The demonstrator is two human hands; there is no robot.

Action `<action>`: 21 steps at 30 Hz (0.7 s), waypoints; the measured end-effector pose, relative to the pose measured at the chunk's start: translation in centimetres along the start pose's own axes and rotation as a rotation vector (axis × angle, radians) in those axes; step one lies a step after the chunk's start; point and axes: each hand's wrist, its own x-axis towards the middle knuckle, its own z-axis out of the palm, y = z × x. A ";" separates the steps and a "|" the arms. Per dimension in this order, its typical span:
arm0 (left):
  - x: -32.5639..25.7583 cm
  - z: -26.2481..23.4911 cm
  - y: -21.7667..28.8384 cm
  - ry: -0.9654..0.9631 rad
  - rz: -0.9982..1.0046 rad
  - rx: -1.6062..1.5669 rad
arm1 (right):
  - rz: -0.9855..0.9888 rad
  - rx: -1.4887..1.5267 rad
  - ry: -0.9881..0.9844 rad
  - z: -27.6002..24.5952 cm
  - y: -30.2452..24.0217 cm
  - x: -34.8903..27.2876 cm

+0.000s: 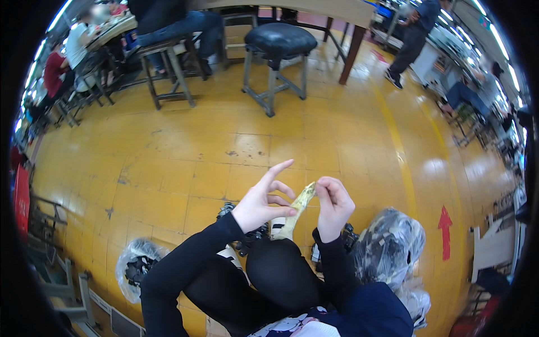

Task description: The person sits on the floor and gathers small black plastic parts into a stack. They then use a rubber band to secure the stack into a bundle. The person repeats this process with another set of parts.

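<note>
A pale yellow, crumpled, elongated piece (304, 199) slants up from near my knee, between my two hands; its exact kind I cannot make out. At its upper tip, the thumb and fingers of my right hand (334, 205) are pinched closed. Lower down, the thumb and curled fingers of my left hand (261, 203) meet at its left edge, with the index finger pointing out and up. My black-clad knee (282, 264) lies beneath the lower end.
Clear plastic bags of dark parts stand on the yellow floor, a large bag (390, 241) to my right and a smaller bag (139, 264) to my left. Dark parts (252, 238) lie beyond my knees. Ahead are a padded stool (279, 42) and a table (325, 10); people sit around.
</note>
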 end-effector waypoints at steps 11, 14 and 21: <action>-0.2 -0.4 -2.6 0.029 -0.074 0.427 | -0.245 -0.181 0.180 0.0 2.4 0.0; 0.0 -0.9 -2.3 0.122 0.055 0.413 | -0.437 -0.407 0.051 0.2 2.7 -0.1; 0.2 -0.5 -2.5 0.166 0.109 0.561 | -0.437 -0.374 -0.180 1.1 3.1 -1.7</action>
